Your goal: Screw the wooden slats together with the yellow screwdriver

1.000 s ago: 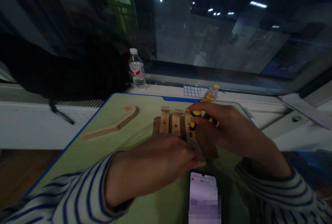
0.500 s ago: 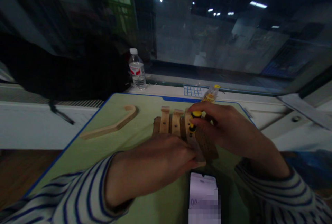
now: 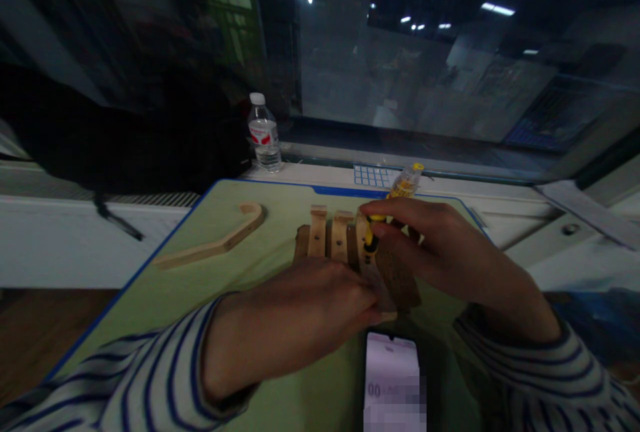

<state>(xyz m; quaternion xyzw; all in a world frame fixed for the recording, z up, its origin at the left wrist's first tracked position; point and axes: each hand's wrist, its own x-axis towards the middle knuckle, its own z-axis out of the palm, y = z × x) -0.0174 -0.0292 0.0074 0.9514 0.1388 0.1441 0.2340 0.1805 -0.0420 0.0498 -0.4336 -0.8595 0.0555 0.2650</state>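
Observation:
Between the thumb and fingers of my right hand [image 3: 430,239] is a short yellow-and-black screwdriver [image 3: 371,237]. It stands nearly upright, its lower end at the rightmost of several curved wooden hooks [image 3: 373,277]. My left hand [image 3: 320,292] lies across the lower part of the hooks, its fingers closed around the rightmost one near its bottom end; the fingertips are partly hidden. Two more wooden hooks [image 3: 317,232] sit side by side to the left, each with a dark screw. All rest over a dark brown board [image 3: 400,279].
A loose wooden hook [image 3: 220,243] lies on the left of the green table [image 3: 270,219]. A phone [image 3: 391,365] lies near my left hand. On the sill stand a water bottle [image 3: 265,135] and a clear container with yellow bits [image 3: 406,181]. A black bag [image 3: 150,132] is at left.
My right fingers have shifted slightly around the screwdriver handle, which looks turned a little. My left hand stays where it was.

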